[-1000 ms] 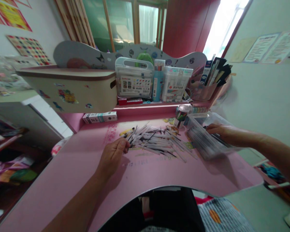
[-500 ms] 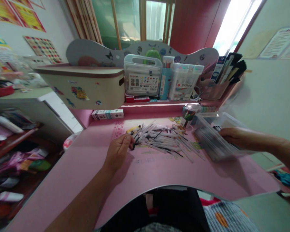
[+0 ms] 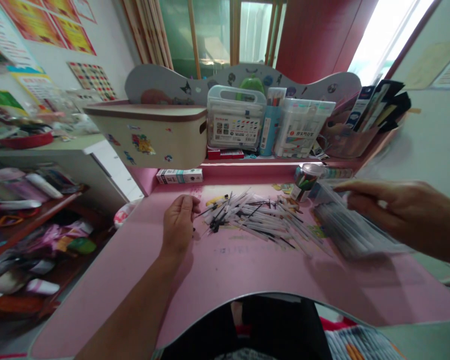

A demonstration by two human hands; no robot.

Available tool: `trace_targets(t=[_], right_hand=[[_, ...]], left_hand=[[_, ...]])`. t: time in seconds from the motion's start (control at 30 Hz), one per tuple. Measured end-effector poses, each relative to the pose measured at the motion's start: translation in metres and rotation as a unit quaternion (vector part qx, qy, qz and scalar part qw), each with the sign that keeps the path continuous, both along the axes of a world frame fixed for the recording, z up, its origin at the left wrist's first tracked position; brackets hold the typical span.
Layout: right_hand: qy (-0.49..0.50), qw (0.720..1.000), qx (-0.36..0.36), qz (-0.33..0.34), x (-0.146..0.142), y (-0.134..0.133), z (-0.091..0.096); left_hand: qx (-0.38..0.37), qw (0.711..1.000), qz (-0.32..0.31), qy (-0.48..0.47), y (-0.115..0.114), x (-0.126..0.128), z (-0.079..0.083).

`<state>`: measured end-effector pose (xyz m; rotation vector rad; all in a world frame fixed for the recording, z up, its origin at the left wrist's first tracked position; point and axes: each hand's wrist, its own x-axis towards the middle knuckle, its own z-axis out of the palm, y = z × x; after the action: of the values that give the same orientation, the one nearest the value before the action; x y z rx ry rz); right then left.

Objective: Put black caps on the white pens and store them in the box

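A loose pile of thin pen refills [image 3: 264, 215], whitish tubes with black ends, lies across the middle of the pink desk [image 3: 225, 275]. My left hand [image 3: 180, 217] is at the pile's left end, its fingers closed in a pinch. A thin dark end shows at the fingertips; most of what they hold is hidden. On the right, my right hand [image 3: 397, 205] is over a clear plastic box [image 3: 360, 250] with many refills inside. Its index finger is stretched out along the far side, apart from the thumb, with nothing visible between them.
A clear jar of dark sticks [image 3: 306, 181] stands behind the box. A small white carton [image 3: 180, 175] lies at the back left. On the shelf are a lidded beige bin [image 3: 153, 140], a marker case [image 3: 235, 122], a blue pencil tube [image 3: 270, 130] and a pink pen holder [image 3: 347, 140].
My view has turned slightly left. My right hand has lifted out of the clear box and its fingers have spread. My left hand has drawn a little left from the pile.
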<state>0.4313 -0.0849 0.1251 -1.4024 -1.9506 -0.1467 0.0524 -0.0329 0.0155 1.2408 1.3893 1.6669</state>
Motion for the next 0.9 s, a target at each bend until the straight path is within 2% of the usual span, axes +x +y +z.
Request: trace_targets(t=[0.03, 0.1, 0.2, 0.3, 0.43, 0.63, 0.77, 0.9], right_hand=[[-0.057, 0.995, -0.032, 0.071, -0.023, -0.001, 0.001], [-0.115, 0.983, -0.076, 0.124, -0.068, 0.004, -0.008], [-0.185, 0.958, -0.184, 0.12, -0.122, 0.019, -0.035], [-0.251, 0.929, -0.257, 0.084, -0.152, 0.034, -0.064], [-0.295, 0.903, -0.309, 0.037, -0.166, 0.04, -0.088], [-0.291, 0.895, -0.337, 0.011, -0.169, 0.037, -0.096], [-0.242, 0.92, -0.305, 0.039, -0.164, 0.036, -0.104], [-0.118, 0.954, -0.256, 0.102, -0.158, 0.042, -0.113]], left_hand=[[0.002, 1.0, 0.007, 0.002, 0.002, -0.001, -0.001], [0.001, 1.0, 0.018, 0.006, 0.005, -0.004, -0.002], [-0.004, 0.999, 0.028, 0.018, 0.008, -0.007, -0.005], [-0.004, 0.999, 0.03, 0.028, 0.01, -0.009, -0.008], [-0.008, 0.999, 0.028, 0.043, 0.011, -0.01, -0.009], [-0.015, 0.999, -0.016, 0.044, 0.005, -0.005, -0.008], [-0.022, 0.996, -0.071, 0.056, 0.002, 0.001, -0.008], [-0.05, 0.992, -0.118, 0.0, 0.0, 0.007, -0.01]])
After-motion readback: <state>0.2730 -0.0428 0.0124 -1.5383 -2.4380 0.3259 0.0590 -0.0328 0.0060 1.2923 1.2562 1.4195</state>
